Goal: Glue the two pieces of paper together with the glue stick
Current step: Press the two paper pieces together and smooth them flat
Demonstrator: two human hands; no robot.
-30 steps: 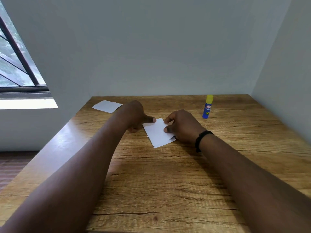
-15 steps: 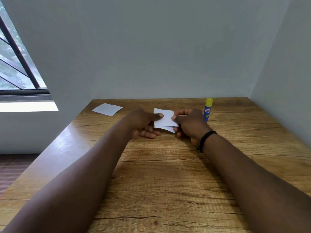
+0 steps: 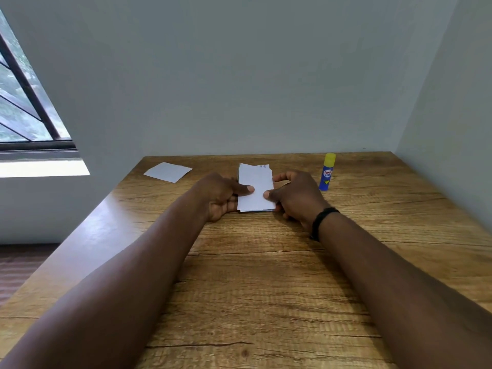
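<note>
From the head view, both hands hold a white stack of paper (image 3: 256, 188) over the wooden table (image 3: 266, 288), well left of the glue stick (image 3: 327, 172). The left hand (image 3: 222, 195) pinches the stack's left edge, thumb on top and fingers curled beneath. The right hand (image 3: 295, 194) pinches the right edge the same way, thumb pressing the top sheet (a black wristband (image 3: 320, 221) circles that wrist). A second layer peeks out along the stack's near edge; its far edge looks ragged. The glue stick stands upright, blue body with yellow cap, near the table's far edge. A separate paper piece (image 3: 167, 172) lies flat far left of the glue stick, towards the window (image 3: 24, 102).
</note>
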